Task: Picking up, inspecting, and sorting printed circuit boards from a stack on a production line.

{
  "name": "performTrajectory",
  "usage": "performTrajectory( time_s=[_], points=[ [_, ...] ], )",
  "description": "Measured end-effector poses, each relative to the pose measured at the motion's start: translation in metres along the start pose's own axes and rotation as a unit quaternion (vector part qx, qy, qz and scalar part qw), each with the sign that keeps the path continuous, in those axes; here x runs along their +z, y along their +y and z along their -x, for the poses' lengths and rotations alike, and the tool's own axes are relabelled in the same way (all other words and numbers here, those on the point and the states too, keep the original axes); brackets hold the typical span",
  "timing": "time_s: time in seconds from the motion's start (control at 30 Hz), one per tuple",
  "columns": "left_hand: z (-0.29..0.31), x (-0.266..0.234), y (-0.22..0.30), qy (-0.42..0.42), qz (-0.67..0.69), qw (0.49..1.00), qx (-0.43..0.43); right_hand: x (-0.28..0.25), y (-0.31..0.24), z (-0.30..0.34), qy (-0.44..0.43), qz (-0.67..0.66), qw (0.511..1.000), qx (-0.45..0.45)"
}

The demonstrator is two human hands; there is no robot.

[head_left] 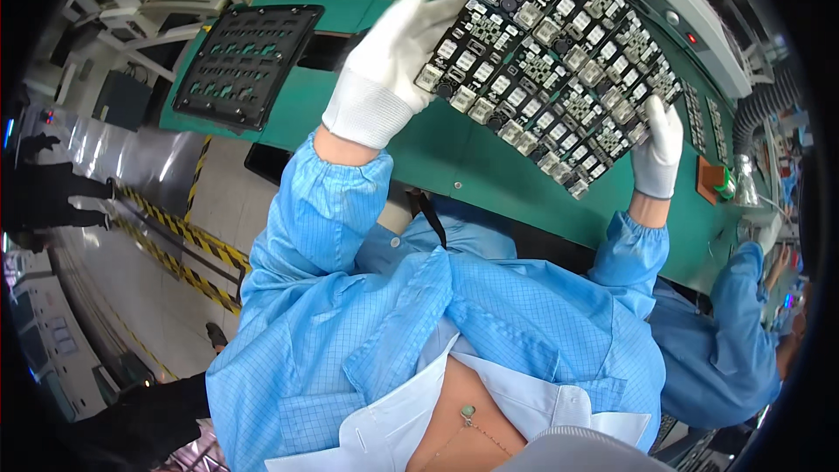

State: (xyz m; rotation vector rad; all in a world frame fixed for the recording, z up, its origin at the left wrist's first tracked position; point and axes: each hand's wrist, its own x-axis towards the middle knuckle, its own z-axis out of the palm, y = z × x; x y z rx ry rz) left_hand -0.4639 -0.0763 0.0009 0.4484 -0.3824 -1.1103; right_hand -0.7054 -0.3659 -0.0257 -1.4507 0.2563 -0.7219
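A large black circuit board panel [564,79], crowded with silver shields and small chips, is held tilted above the green bench. My left hand [384,70], in a white glove, grips its left edge; the fingers go partly out of sight behind the panel. At the lower right edge, my gloved right hand [658,147] holds the panel with the thumb over its face. To the left of my left hand, a black fixture tray [253,57] with rows of cut-outs lies on the bench.
Green mat covers the bench [393,153]. Behind the panel stands a pale machine [677,9] with a red light. More circuit boards [696,118] lie to the right, near a brown block [708,182] and a flexible hose [773,109]. A co-worker's blue sleeve [734,297] is at right.
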Motion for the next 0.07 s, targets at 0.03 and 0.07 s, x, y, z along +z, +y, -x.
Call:
performTrajectory(
  time_s=[0.03, 0.07],
  points=[
    [-0.01, -0.003, -0.005, 0.018, -0.061, 0.998, 0.017, -0.003, 0.002, -0.003, 0.013, -0.047, 0.999, 0.017],
    [-0.017, 0.002, -0.011, 0.057, -0.218, 0.973, 0.045, -0.009, 0.012, -0.001, 0.029, -0.092, 0.995, 0.035]
  ],
)
